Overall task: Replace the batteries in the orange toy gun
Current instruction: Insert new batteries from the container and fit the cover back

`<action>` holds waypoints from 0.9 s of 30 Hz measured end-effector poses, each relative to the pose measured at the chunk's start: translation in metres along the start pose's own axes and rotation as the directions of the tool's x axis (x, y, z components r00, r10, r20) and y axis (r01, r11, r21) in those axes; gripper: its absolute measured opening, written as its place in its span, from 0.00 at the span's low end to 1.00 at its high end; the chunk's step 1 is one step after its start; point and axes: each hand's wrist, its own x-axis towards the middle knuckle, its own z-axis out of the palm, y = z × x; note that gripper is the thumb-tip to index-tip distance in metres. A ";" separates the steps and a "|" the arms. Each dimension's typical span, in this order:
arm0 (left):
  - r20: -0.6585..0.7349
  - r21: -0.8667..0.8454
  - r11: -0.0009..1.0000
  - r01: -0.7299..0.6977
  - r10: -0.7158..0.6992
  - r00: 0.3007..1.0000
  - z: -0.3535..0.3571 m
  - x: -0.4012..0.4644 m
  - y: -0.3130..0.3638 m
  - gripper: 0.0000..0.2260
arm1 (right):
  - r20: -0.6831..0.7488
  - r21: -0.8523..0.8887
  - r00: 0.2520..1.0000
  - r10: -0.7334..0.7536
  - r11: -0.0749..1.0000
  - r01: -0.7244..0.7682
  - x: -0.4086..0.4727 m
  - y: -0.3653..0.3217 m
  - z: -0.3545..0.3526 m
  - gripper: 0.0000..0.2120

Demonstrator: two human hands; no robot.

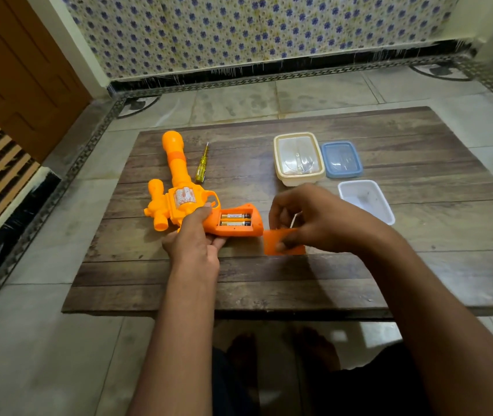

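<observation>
Left of centre in the frame, the orange toy gun [189, 193] lies on the wooden surface [269, 280], its grip compartment open with two batteries [235, 220] inside. The left hand [192, 238] grips the gun at the trigger, fingers curled around it. The right hand [317, 219] pinches the orange battery cover [272, 240] between thumb and fingers. A screwdriver [202, 165] lies beside the barrel; three plastic containers [297, 159] sit at upper right.

The orange toy gun [179, 187] is smooth, glossy plastic, as is its loose battery cover [272, 240]. The surface [269, 280] looks like worn, matt wood planks. The screwdriver [202, 166] has a clear yellow plastic handle and a metal shaft. Three containers [298, 159] are translucent plastic. Floor tiles [59, 355] shine faintly.
</observation>
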 end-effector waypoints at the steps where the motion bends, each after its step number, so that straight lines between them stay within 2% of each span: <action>1: 0.008 0.002 1.000 0.005 -0.005 1.000 0.000 0.000 0.000 0.20 | -0.051 0.081 0.998 -0.028 0.996 0.032 0.002 -0.002 0.001 0.13; 3: 0.008 -0.005 1.000 0.011 -0.011 1.000 -0.001 0.003 0.001 0.23 | -0.177 0.232 0.982 -0.064 0.967 0.105 0.010 -0.007 0.007 0.15; 5: 0.006 -0.003 1.000 0.007 -0.007 1.000 0.000 0.003 0.000 0.26 | -0.296 0.304 0.953 -0.067 0.939 0.161 0.020 -0.012 0.015 0.15; 8: 0.005 -0.013 1.000 -0.009 0.009 1.000 0.001 0.003 -0.003 0.26 | -0.381 0.210 0.922 -0.069 0.965 0.159 0.033 -0.016 0.027 0.12; 11: 0.004 -0.021 1.000 -0.015 0.015 1.000 0.001 0.003 -0.002 0.26 | -0.350 0.063 0.930 -0.108 0.988 0.139 0.039 -0.018 0.032 0.12; 13: 0.003 -0.023 1.000 -0.010 0.010 1.000 0.001 0.003 -0.002 0.27 | -0.312 -0.048 0.936 -0.165 0.986 0.158 0.041 -0.017 0.033 0.15; 16: -0.001 -0.034 0.999 -0.018 0.018 1.000 0.002 0.001 0.000 0.27 | -0.259 -0.181 0.938 -0.231 0.965 0.188 0.041 -0.019 0.032 0.20; 19: -0.006 -0.034 0.999 -0.016 0.015 1.000 0.002 -0.001 0.001 0.27 | -0.243 -0.299 0.929 -0.279 0.933 0.202 0.040 -0.021 0.031 0.20; 23: -0.002 -0.050 0.999 -0.016 0.016 1.000 0.002 -0.002 0.002 0.18 | -0.229 -0.327 0.935 -0.271 0.926 0.188 0.039 -0.021 0.029 0.19; 27: 0.005 -0.066 0.998 -0.003 0.004 1.000 0.004 -0.003 0.003 0.18 | -0.217 -0.366 0.922 -0.320 0.902 0.227 0.037 -0.022 0.030 0.15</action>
